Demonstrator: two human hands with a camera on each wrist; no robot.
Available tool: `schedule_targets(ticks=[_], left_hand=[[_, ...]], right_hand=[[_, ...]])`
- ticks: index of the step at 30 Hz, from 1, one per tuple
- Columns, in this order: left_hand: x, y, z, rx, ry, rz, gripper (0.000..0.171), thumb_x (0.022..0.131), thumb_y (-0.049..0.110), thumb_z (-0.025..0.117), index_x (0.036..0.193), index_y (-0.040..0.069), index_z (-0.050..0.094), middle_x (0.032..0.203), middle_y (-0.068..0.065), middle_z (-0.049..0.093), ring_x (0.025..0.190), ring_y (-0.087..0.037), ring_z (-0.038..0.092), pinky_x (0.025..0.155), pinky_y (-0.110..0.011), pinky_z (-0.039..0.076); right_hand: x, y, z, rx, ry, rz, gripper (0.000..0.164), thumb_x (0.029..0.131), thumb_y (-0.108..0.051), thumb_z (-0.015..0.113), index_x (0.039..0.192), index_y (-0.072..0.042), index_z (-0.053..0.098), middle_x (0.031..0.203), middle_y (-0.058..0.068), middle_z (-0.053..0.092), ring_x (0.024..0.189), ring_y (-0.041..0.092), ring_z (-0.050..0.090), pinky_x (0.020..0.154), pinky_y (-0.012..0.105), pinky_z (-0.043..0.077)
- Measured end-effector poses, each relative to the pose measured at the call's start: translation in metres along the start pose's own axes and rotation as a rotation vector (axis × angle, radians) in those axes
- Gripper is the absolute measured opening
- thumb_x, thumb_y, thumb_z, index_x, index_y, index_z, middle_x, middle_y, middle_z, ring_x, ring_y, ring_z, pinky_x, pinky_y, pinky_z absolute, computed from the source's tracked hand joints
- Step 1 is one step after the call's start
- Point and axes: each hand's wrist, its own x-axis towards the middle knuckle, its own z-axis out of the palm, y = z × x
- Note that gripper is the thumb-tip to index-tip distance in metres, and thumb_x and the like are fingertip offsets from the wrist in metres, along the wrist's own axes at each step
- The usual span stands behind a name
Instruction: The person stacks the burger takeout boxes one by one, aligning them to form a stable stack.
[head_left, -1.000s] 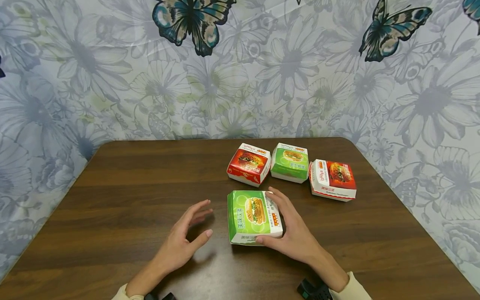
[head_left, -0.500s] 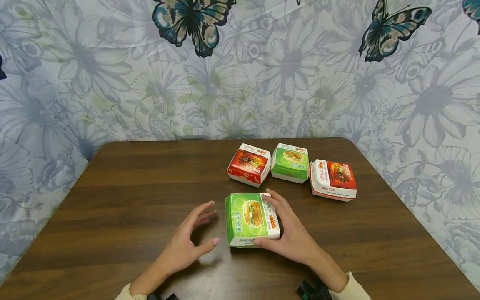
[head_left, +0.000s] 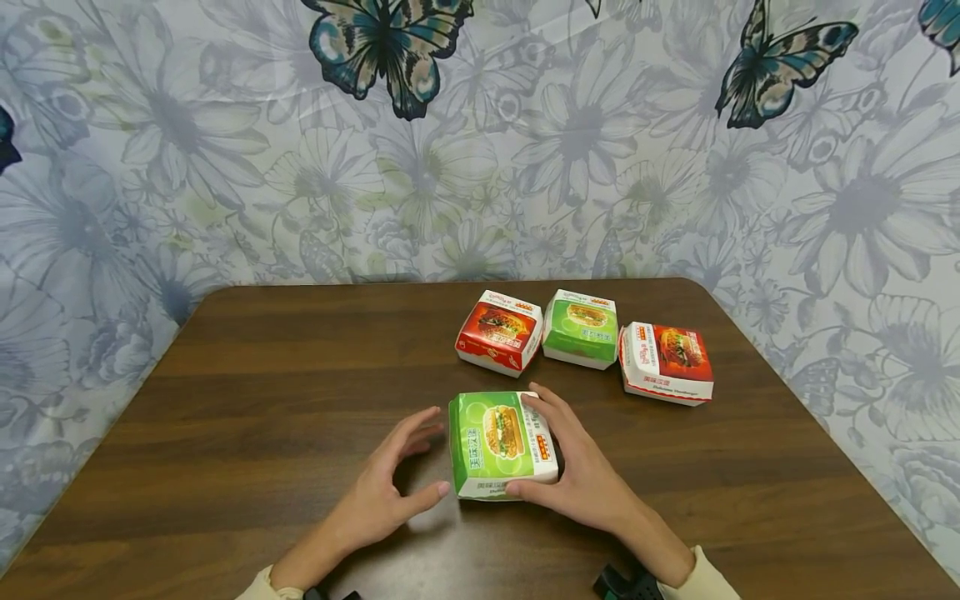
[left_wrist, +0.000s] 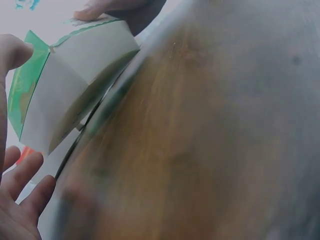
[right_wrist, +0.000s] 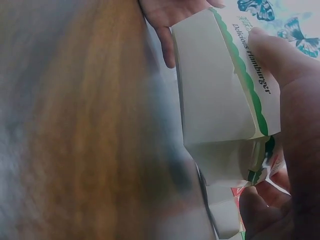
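Observation:
A green and white hamburger box (head_left: pixel 501 442) with a burger picture on its lid is at the middle of the table, near the person. My right hand (head_left: pixel 581 467) grips its right end, thumb on the near side and fingers at the far side. "Delicious Hamburger" is printed on the box's near side, beside the right thumb (right_wrist: pixel 280 55) in the right wrist view. My left hand (head_left: pixel 386 487) is held just off the box's left side, thumb and fingers spread apart. Whether the box's underside touches the table I cannot tell.
Behind stand three more hamburger boxes in a loose row: a red one (head_left: pixel 498 329), a green one (head_left: pixel 581 327) and another red one (head_left: pixel 681 354) at the right. The brown wooden table (head_left: pixel 300 350) reaches back to a wall covering (head_left: pixel 465 167) patterned with flowers and butterflies.
My right hand has shifted the green box slightly left and toward the person. The left hand has come rightward, closing in on the box. The three back boxes stay put.

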Motion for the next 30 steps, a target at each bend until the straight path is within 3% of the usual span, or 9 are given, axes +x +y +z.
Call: schedule_targets(ticks=[5, 12, 20, 30], left_hand=[[0.002, -0.001, 0.004, -0.024, -0.020, 0.009, 0.084, 0.092, 0.024, 0.080, 0.160, 0.014, 0.032, 0.158, -0.005, 0.043, 0.139, -0.031, 0.051, 0.110, -0.038, 0.047], [0.004, -0.003, 0.007, -0.027, -0.024, 0.014, 0.086, 0.091, 0.024, 0.081, 0.160, 0.013, 0.031, 0.160, -0.003, 0.041, 0.141, -0.031, 0.049, 0.110, -0.039, 0.047], [0.006, -0.002, 0.010, 0.029, -0.014, 0.030, 0.089, 0.089, 0.031, 0.083, 0.161, 0.022, 0.031, 0.161, -0.002, 0.039, 0.141, -0.028, 0.049, 0.109, -0.041, 0.048], [0.011, -0.002, 0.012, 0.048, -0.030, 0.016, 0.099, 0.085, 0.035, 0.085, 0.163, 0.015, 0.027, 0.166, -0.008, 0.031, 0.141, -0.026, 0.047, 0.111, -0.044, 0.046]], right_hand=[[0.000, 0.000, 0.001, -0.013, -0.011, 0.002, 0.097, 0.078, -0.056, 0.086, 0.157, -0.037, 0.033, 0.169, -0.003, 0.024, 0.147, 0.020, 0.035, 0.111, 0.058, 0.040], [0.000, 0.001, 0.001, -0.004, -0.021, 0.012, 0.098, 0.078, -0.056, 0.086, 0.157, -0.039, 0.032, 0.169, 0.003, 0.025, 0.147, 0.021, 0.035, 0.111, 0.059, 0.040], [0.000, 0.003, 0.002, -0.013, -0.021, 0.006, 0.097, 0.079, -0.056, 0.086, 0.158, -0.038, 0.032, 0.169, -0.002, 0.023, 0.147, 0.019, 0.036, 0.111, 0.056, 0.040], [-0.001, 0.003, 0.002, -0.017, -0.017, 0.003, 0.097, 0.079, -0.055, 0.086, 0.158, -0.037, 0.032, 0.168, -0.008, 0.022, 0.147, 0.018, 0.036, 0.112, 0.052, 0.040]])
